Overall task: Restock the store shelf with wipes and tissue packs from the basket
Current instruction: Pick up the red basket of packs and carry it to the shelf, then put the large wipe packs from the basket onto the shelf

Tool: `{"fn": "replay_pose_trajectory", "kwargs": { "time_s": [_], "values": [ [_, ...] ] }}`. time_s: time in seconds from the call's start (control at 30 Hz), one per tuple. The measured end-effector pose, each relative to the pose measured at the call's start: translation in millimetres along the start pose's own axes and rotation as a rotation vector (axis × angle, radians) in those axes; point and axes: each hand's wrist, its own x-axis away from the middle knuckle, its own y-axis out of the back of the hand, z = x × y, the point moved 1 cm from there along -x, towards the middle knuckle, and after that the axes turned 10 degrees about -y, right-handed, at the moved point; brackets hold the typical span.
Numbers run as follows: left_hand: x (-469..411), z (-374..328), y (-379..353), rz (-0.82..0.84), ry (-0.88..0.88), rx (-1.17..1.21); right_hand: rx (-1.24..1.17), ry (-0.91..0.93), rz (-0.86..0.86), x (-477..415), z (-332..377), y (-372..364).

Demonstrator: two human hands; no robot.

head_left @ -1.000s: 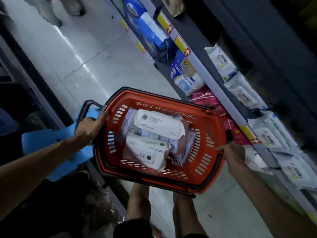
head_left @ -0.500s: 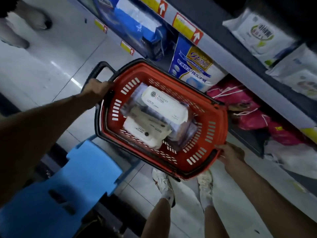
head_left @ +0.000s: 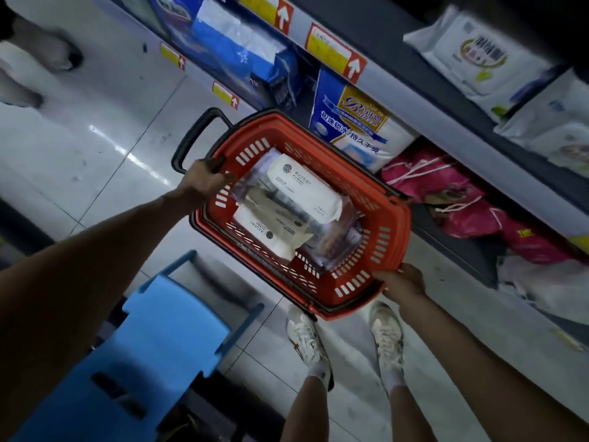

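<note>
Left grip and right grip are clasping red basket rim; wipes packs likely handling soft, light: grasp across width.

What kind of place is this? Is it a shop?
Most likely a shop aisle. The shelf has yellow price tags on its edge, packs of wipes lie on it, and there is a red shopping basket holding more packs.
</note>
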Motion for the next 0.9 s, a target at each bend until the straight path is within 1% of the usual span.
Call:
{"fn": "replay_pose_trajectory", "kwargs": {
  "time_s": [0.1, 0.2, 0.27, 0.33, 0.4, 0.47, 0.6, 0.73, 0.9],
  "values": [
    [30.1, -6.1, 3.0, 0.119, -0.083, -0.068, 0.026, 0.012, 0.010, 38.8, 14.4, 7.4],
    [48.2, 0.5, 10.3, 0.191, -0.137, -0.163, 0.055, 0.047, 0.007, 66.5, 26.3, 12.7],
    [63.2, 0.8, 14.9, 0.223, -0.190, -0.257, 0.118, 0.104, 0.001, 81.7, 34.2, 12.7],
    [88.0, -18.9, 23.3, 0.255, -0.268, -0.407, 0.157, 0.155, -0.003, 96.8, 40.9, 9.9],
    [116.7, -43.9, 34.4, 0.248, -0.320, -0.517, 0.194, 0.209, 0.022, 119.1, 49.6, 9.1],
    [143.8, -60.9, 41.6, 0.219, -0.333, -0.608, 0.250, 0.261, 0.079, 144.0, 54.4, 11.8],
    [157.1, -73.1, 37.8, 0.265, -0.342, -0.742, 0.318, 0.334, 0.094, 154.1, 68.2, 9.3],
    [179.9, -107.4, 43.2, 0.227, -0.368, -0.872, 0.326, 0.420, 0.121, 183.8, 76.0, 26.7],
    [197.2, -149.9, 44.0, 0.281, -0.429, -1.012, 0.396, 0.543, 0.125, 208.3, 85.3, 47.7]
  ]
}}
